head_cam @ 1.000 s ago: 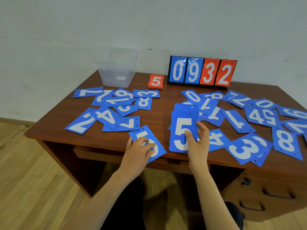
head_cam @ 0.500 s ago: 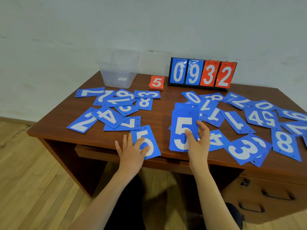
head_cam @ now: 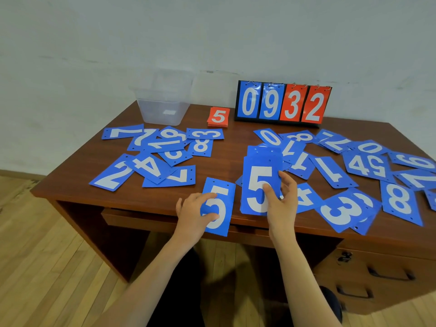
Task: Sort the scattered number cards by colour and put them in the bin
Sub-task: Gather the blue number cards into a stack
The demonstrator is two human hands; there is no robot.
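Wooden desk (head_cam: 236, 142) against a pale wall carried the whole job, with the clear bin (head_cam: 162, 107) at its back left corner serving as the landmark. Just right of the bin lay a small red pile (head_cam: 218, 117) topped by a 5, so red looked already sorted; the bin itself appeared empty, though its clear walls made that hard to judge. Blue cards were the step in hand. In front of the bin, at the desk's near edge, the left hand (head_cam: 194, 214) pinched a loose blue 5 card (head_cam: 218, 207), thumb on its face and fingers curled under the overhanging edge. Right of that card, the right hand (head_cam: 280, 199) gripped a blue stack (head_cam: 259, 180) with a 5 on top, thumb across the front and fingers behind. Scattered blue cards (head_cam: 330, 172) remained farther right of the bin and directly before it. Next, the loose card probably needed lifting and squaring onto the stack.
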